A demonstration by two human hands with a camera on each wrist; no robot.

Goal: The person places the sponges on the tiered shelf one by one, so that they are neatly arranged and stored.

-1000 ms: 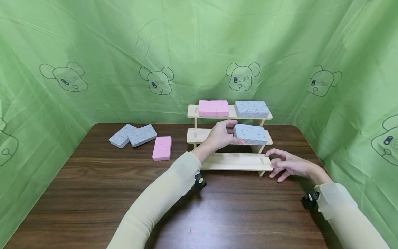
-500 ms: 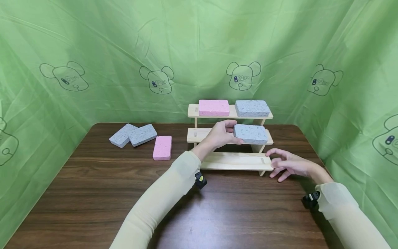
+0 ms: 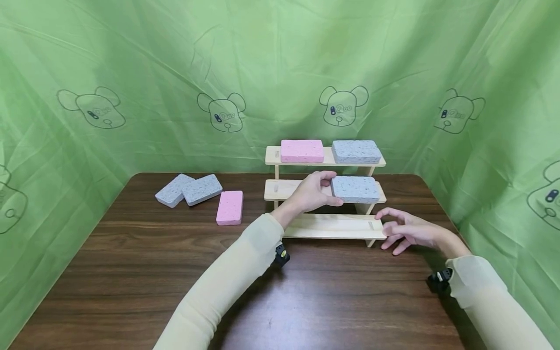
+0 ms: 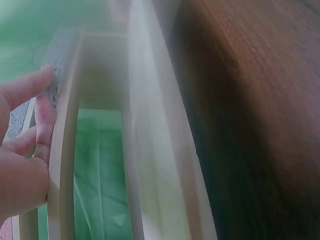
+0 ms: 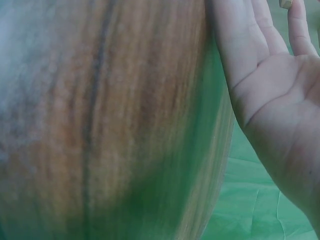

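A three-tier wooden display stand [image 3: 332, 226] stands at the back of the table. On its middle tier lies a speckled light-blue sponge [image 3: 356, 188], toward the right end. My left hand [image 3: 311, 192] pinches the left end of this sponge, thumb at the front corner and forefinger at the back. In the left wrist view, fingers [image 4: 31, 86] meet the sponge's grey-blue side. At the right end of the bottom tier, my right hand [image 3: 413, 232] touches the board with thumb and forefinger, other fingers loose below. Its palm shows in the right wrist view, with a bit of wood at one fingertip.
The top tier carries a pink sponge [image 3: 302, 151] and a blue sponge [image 3: 356, 151]. On the table's left lie two overlapping blue sponges [image 3: 202, 189] and another pink sponge [image 3: 229, 208]. Green cloth [image 3: 280, 58] hangs behind and at both sides.
The sponge on the middle tier has turned slightly and now lies squarer to the board, with my left hand still at its end. My right hand stays at the bottom tier.
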